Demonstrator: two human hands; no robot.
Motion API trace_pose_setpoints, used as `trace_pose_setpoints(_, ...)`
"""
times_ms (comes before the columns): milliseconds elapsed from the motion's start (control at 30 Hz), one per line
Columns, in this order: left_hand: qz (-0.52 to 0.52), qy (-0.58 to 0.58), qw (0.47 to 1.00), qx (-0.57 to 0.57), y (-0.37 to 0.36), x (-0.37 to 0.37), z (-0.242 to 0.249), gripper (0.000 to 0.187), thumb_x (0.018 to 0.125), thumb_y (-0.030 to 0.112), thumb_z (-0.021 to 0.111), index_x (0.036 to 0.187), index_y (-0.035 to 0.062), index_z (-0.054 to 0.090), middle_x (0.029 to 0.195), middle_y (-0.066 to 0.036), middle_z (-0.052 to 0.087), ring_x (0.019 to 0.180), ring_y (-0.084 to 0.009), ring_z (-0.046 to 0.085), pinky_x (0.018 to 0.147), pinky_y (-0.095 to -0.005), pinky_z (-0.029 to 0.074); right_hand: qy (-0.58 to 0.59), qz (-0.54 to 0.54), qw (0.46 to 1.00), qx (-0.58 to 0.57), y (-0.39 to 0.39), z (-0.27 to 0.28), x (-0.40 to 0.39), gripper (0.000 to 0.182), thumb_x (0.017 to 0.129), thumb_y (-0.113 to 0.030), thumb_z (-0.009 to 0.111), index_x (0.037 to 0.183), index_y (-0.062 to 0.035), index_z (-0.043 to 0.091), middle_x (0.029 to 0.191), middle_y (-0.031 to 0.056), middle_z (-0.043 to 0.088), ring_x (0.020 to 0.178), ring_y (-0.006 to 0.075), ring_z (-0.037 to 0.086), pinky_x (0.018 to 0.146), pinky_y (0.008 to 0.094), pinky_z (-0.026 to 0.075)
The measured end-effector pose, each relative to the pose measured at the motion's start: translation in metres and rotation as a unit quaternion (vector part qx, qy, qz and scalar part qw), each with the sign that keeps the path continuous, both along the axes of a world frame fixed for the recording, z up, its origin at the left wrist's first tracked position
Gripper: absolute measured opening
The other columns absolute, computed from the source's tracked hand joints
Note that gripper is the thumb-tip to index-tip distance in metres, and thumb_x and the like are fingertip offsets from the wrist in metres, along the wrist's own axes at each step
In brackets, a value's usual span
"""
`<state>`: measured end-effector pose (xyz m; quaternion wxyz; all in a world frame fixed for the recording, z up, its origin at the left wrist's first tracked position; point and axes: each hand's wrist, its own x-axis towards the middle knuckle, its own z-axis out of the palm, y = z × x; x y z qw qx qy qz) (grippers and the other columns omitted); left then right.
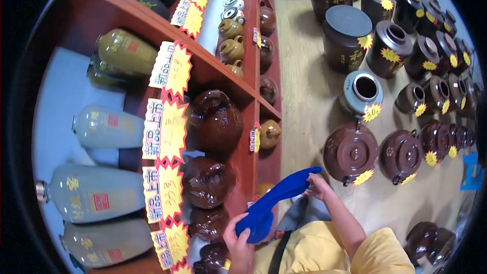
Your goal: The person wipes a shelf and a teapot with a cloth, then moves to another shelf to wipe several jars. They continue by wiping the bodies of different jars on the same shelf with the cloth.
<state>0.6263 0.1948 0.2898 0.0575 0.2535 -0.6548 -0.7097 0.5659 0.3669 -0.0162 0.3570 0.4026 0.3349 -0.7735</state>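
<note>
A blue cloth [284, 189] stretches between my two hands at the bottom centre, in front of the yellow shirt. My left hand [237, 239] grips its lower, bunched end, with fingertips pressed against the fabric. At the upper right, my right hand [317, 186] pinches the narrower end of the cloth. The fabric sags slightly between them and lies apart from the shelf and the jars. Closest to my left hand are dark brown glazed pots [209, 223] on the shelf.
To the left stands a red-brown wooden shelf [203, 61] with pale bottles [94, 193], brown pots and yellow price tags [170, 127]. Across the wooden floor [299, 106] on the right are rows of dark jars [347, 35], lidded brown pots [351, 153] and a blue stool [472, 172].
</note>
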Motion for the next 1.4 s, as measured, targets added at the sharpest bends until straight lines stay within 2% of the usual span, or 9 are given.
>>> trace_pose_setpoints(67, -0.129, 0.012, 0.943, -0.307, -0.014, 0.002, -0.009, 0.022, 0.069, -0.002, 0.065, 0.091, -0.0014, 0.061, 0.084, -0.009, 0.06, 0.081, -0.0178, 0.057, 0.074, -0.0299, 0.045, 0.028, 0.074, 0.995, 0.054, 0.02, 0.042, -0.005, 0.055, 0.075, -0.023, 0.058, 0.127, -0.0223, 0.042, 0.109, 0.0009, 0.049, 0.095, 0.0189, 0.046, 0.075, 0.0431, 0.043)
trace_pose_setpoints(167, -0.134, 0.049, 0.929, -0.342, -0.001, -0.005, -0.001, 0.017, 0.067, 0.004, 0.072, 0.081, 0.0025, 0.064, 0.077, -0.007, 0.058, 0.073, -0.0177, 0.055, 0.068, -0.0284, 0.043, 0.13, 0.172, 0.967, 0.136, 0.033, 0.06, -0.008, 0.049, 0.079, -0.021, 0.056, 0.127, -0.0238, 0.043, 0.106, -0.0004, 0.053, 0.093, 0.015, 0.051, 0.083, 0.0524, 0.035)
trace_pose_setpoints(300, -0.184, 0.087, 0.892, -0.405, 0.007, -0.014, 0.014, 0.019, 0.066, 0.005, 0.074, 0.083, 0.004, 0.066, 0.077, -0.01, 0.059, 0.073, -0.022, 0.057, 0.068, -0.0302, 0.045, 0.353, 0.14, 0.92, 0.101, 0.039, 0.091, -0.015, 0.04, 0.079, -0.004, 0.053, 0.119, 0.0008, 0.05, 0.112, 0.0086, 0.056, 0.103, 0.0162, 0.051, 0.09, 0.0258, 0.04)
trace_pose_setpoints(600, -0.267, 0.11, 0.828, -0.48, 0.01, -0.022, 0.042, 0.029, 0.067, 0.008, 0.072, 0.095, 0.0072, 0.065, 0.083, -0.012, 0.059, 0.076, -0.0259, 0.059, 0.069, -0.0327, 0.048, 0.604, 0.316, 0.729, -0.067, 0.0, 0.267, -0.03, 0.053, 0.075, -0.009, 0.066, 0.125, -0.0073, 0.048, 0.114, 0.0077, 0.056, 0.103, 0.0202, 0.054, 0.089, 0.0329, 0.043)
trace_pose_setpoints(700, -0.242, 0.094, 0.843, -0.471, 0.004, -0.014, 0.046, 0.033, 0.067, 0.007, 0.071, 0.099, 0.0076, 0.063, 0.086, -0.012, 0.059, 0.076, -0.0273, 0.059, 0.07, -0.0336, 0.049, 0.7, 0.357, 0.598, 0.156, -0.019, 0.26, -0.031, 0.047, 0.073, -0.004, 0.061, 0.119, -0.0059, 0.052, 0.105, 0.0149, 0.06, 0.096, 0.0282, 0.059, 0.085, 0.0336, 0.046)
trace_pose_setpoints(867, -0.207, 0.012, 0.846, -0.492, -0.008, 0.007, 0.043, 0.053, 0.067, 0.005, 0.069, 0.118, 0.0101, 0.053, 0.102, -0.013, 0.053, 0.091, -0.029, 0.057, 0.079, -0.0347, 0.048, 0.687, 0.31, 0.623, 0.212, -0.025, 0.269, -0.025, 0.034, 0.073, -0.003, 0.058, 0.106, -0.0092, 0.062, 0.089, 0.0139, 0.064, 0.08, 0.0307, 0.061, 0.074, 0.0347, 0.049)
trace_pose_setpoints(1000, -0.204, -0.02, 0.848, -0.488, -0.025, 0.016, 0.034, 0.062, 0.068, 0.009, 0.067, 0.126, 0.0155, 0.045, 0.108, -0.012, 0.05, 0.096, -0.0319, 0.055, 0.081, -0.0394, 0.048, 0.72, 0.307, 0.545, 0.3, -0.025, 0.271, -0.026, 0.026, 0.073, -0.008, 0.061, 0.099, -0.013, 0.064, 0.087, 0.0066, 0.064, 0.08, 0.0253, 0.059, 0.067, 0.0367, 0.044)
trace_pose_setpoints(1167, -0.151, -0.065, 0.907, -0.387, -0.031, 0.024, 0.015, 0.049, 0.071, 0.01, 0.065, 0.115, -0.0008, 0.047, 0.107, -0.016, 0.053, 0.101, -0.0306, 0.055, 0.087, -0.0351, 0.044, 0.763, 0.25, 0.526, 0.281, -0.029, 0.29, -0.027, 0.04, 0.065, 0.005, 0.061, 0.103, -0.0079, 0.064, 0.09, 0.0088, 0.056, 0.079, 0.0254, 0.054, 0.069, 0.0331, 0.044)
trace_pose_setpoints(1400, -0.175, -0.038, 0.891, -0.416, -0.029, 0.009, 0.004, 0.044, 0.071, 0.012, 0.065, 0.109, -0.003, 0.049, 0.104, -0.018, 0.055, 0.098, -0.0314, 0.056, 0.083, -0.0373, 0.045, 0.716, 0.25, 0.617, 0.209, -0.018, 0.31, -0.031, 0.039, 0.066, 0.003, 0.06, 0.104, -0.008, 0.064, 0.081, 0.0096, 0.049, 0.077, 0.0224, 0.053, 0.072, 0.03, 0.043)
